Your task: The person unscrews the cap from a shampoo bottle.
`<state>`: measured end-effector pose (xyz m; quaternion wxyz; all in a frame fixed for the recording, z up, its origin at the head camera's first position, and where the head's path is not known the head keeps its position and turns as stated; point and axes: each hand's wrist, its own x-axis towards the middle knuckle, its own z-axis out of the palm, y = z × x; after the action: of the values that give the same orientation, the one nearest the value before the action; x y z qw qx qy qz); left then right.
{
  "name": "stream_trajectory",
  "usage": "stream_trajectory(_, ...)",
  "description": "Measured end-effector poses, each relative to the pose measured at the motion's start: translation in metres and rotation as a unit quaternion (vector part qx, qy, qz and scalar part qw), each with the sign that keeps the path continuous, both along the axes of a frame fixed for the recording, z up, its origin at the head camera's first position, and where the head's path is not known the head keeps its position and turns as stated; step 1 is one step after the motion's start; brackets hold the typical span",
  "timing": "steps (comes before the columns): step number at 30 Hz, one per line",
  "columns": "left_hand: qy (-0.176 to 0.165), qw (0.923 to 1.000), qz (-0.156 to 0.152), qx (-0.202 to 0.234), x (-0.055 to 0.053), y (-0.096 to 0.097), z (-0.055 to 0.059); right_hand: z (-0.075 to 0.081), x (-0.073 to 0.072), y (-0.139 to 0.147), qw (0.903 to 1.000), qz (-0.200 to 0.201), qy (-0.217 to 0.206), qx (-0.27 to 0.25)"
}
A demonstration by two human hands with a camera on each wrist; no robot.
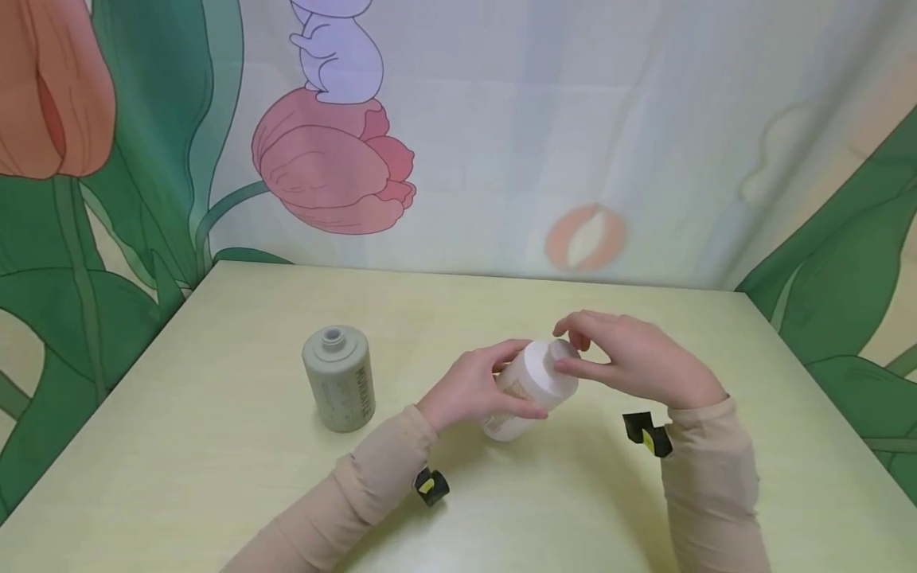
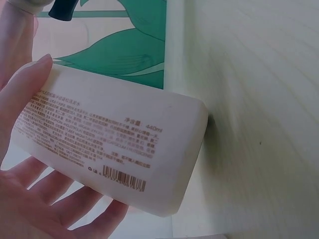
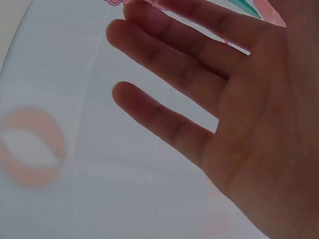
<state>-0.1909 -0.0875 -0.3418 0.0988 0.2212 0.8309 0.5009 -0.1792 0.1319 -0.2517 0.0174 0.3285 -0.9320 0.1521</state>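
My left hand (image 1: pixel 476 386) grips a white bottle (image 1: pixel 540 374) around its body, thumb on the near side. The bottle leans to the upper right, its base low over the table. In the left wrist view, brown print, a barcode and "440ml" show on the bottle (image 2: pixel 114 129), with the left hand (image 2: pixel 35 194) curved about it. At the bottle's top, my right hand (image 1: pixel 630 354) pinches the round white cap (image 1: pixel 562 352) between thumb and index finger. The other fingers of the right hand (image 3: pixel 199 84) are spread in the right wrist view, where the cap is out of sight.
A grey-green bottle (image 1: pixel 340 382) with an uncovered neck stands upright left of the hands. The pale wooden table (image 1: pixel 215 477) ends at a curtain (image 1: pixel 473 159) printed with tulips. Black wrist pieces (image 1: pixel 432 485) sit by both sleeves.
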Motion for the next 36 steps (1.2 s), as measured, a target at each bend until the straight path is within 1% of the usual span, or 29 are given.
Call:
stream_trajectory(3,-0.002,1.0000,0.000,0.000,0.0004,-0.0018,-0.0008,-0.0022,0.0001,-0.0010,1.0000,0.007,0.000,-0.003)
stream_trajectory(10,-0.002,1.0000,-0.001,-0.005,0.0013,-0.0030,-0.0006,-0.0022,0.0016,-0.0008,0.9990,0.040,0.019,0.001)
stream_trajectory(12,-0.003,1.0000,0.001,-0.004,0.0016,-0.0036,-0.0012,-0.0020,0.0020,-0.0010,0.9992,0.038,0.015,-0.001)
stream_trajectory(15,-0.003,1.0000,-0.001,-0.002,0.0026,-0.0044,-0.0025,-0.0027,0.0017,-0.0015,0.9997,0.024,0.004,-0.010)
stream_trajectory(18,0.004,1.0000,-0.004,-0.004,0.0036,-0.0043,-0.0030,-0.0036,0.0013,-0.0021,0.9996,0.016,-0.006,-0.021)
stream_trajectory(20,0.008,1.0000,-0.004,-0.004,0.0039,-0.0039,-0.0029,-0.0042,0.0012,-0.0023,0.9993,0.024,-0.007,-0.028)
stream_trajectory(25,0.008,0.9999,-0.001,-0.008,0.0038,-0.0039,-0.0017,-0.0045,0.0013,-0.0028,0.9972,0.065,0.000,-0.037)
stream_trajectory(27,0.007,0.9999,-0.001,-0.009,0.0038,-0.0042,-0.0011,-0.0039,0.0011,-0.0027,0.9968,0.070,0.006,-0.038)
stream_trajectory(29,0.007,0.9999,-0.001,-0.011,0.0037,-0.0042,-0.0003,-0.0028,0.0007,-0.0025,0.9972,0.063,0.016,-0.037)
stream_trajectory(34,0.015,0.9998,-0.005,-0.015,0.0018,-0.0019,0.0012,-0.0004,-0.0009,-0.0011,0.9981,0.028,0.052,-0.018)
stream_trajectory(36,0.017,0.9997,-0.006,-0.015,0.0009,-0.0007,0.0016,0.0001,-0.0012,-0.0005,0.9976,0.025,0.064,-0.008)
